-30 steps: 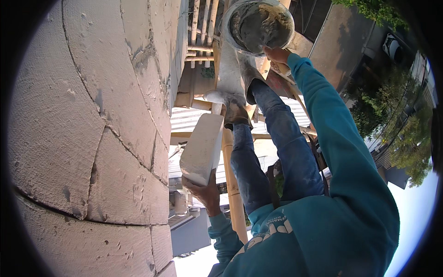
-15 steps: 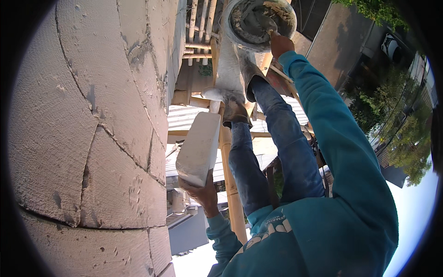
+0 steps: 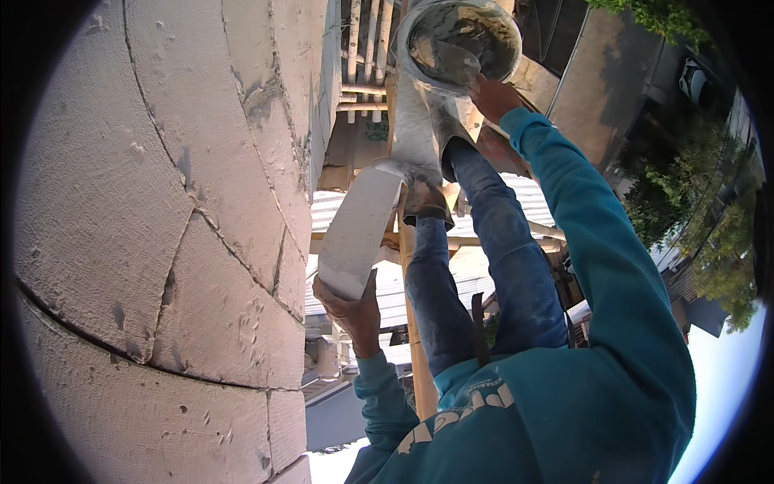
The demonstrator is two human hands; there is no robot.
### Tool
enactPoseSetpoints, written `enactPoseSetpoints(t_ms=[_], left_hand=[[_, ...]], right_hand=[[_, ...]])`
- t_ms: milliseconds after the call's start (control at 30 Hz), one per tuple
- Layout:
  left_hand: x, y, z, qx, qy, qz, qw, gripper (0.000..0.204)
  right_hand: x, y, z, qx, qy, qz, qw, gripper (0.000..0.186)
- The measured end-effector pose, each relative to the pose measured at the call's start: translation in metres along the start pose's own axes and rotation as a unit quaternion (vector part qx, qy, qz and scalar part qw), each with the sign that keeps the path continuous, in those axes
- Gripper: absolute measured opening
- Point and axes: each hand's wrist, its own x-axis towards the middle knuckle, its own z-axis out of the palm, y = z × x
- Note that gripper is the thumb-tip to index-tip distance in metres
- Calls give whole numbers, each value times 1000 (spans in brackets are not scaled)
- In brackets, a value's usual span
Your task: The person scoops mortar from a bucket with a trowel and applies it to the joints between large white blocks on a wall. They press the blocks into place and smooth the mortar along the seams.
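Note:
My left hand (image 3: pixel 355 313) grips the lower end of a pale lightweight concrete block (image 3: pixel 360 230), which tilts upward beside the wall. At the top of the view, my right hand (image 3: pixel 493 97) is closed around the handle of a trowel (image 3: pixel 458 64), whose blade dips into grey mortar (image 3: pixel 476 39). A round bucket (image 3: pixel 517 50) holds that mortar. The trowel's handle is mostly hidden by my fingers.
A wall of pale blocks (image 3: pixel 218 290) with dark joints fills the left side. My boots (image 3: pixel 427 198) stand on a narrow dusty plank (image 3: pixel 413 121) among bamboo poles (image 3: pixel 419 355). Corrugated roofing (image 3: pixel 322 211), a paved yard and trees (image 3: pixel 669 185) lie far below.
The block has risen slightly and turned to show more of its broad face. My right hand and the trowel have shifted a little within the bucket. The whole view has moved slightly.

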Motion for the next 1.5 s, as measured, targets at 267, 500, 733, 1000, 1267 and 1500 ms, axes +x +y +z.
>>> enactPoseSetpoints(t_ms=[267, 500, 733, 1000, 1267, 1500], left_hand=[[52, 33, 37, 29, 22, 161, 986, 93], [86, 70, 78, 26, 56, 251, 966, 89], [84, 100, 81, 2, 24, 265, 964, 86], [76, 124, 70, -44, 66, 274, 958, 82], [72, 162, 80, -76, 38, 282, 956, 88], [76, 177, 88, -90, 57, 312, 944, 88]], right_hand=[[-76, 76, -37, 162, -44, 5, 986, 64], [-154, 51, -78, 161, 111, -50, 979, 51], [-217, -12, -56, 136, 272, -95, 948, 45], [-270, -46, -64, 209, 309, -49, 927, 40], [-244, -69, -33, 270, 406, -8, 873, 40], [-276, -41, -32, 283, 415, 4, 865, 39]])
